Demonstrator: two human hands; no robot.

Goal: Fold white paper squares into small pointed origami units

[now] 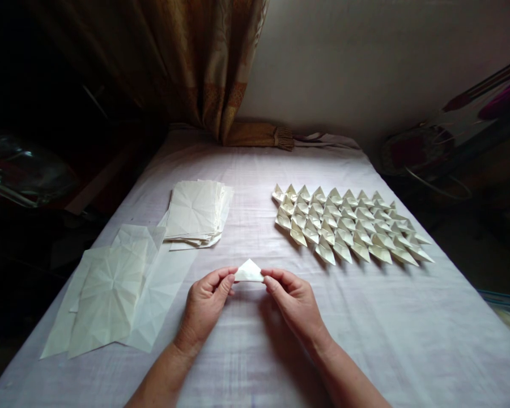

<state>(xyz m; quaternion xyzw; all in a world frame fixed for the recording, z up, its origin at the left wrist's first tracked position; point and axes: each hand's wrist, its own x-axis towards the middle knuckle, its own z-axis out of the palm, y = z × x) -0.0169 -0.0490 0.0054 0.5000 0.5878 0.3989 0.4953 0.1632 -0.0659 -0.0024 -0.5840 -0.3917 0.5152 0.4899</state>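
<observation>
A small folded piece of white paper (249, 272), with a pointed top and a flat band along its bottom, is held up between my two hands. My left hand (207, 300) pinches its left corner between thumb and fingers. At the opposite corner, the thumb and fingers of my right hand (295, 300) are closed on it the same way. Beyond my right hand, several folded paper boats (344, 218) stand close together in rows. A stack of creased paper sheets (193, 209) lies beyond my left hand.
More loose creased sheets (110, 289) overlap at the left. Everything rests on a pale cloth-covered table (255, 362). A brown-gold curtain (221, 68) hangs down to the table's far edge, where a fringed cloth (259, 136) lies against the wall.
</observation>
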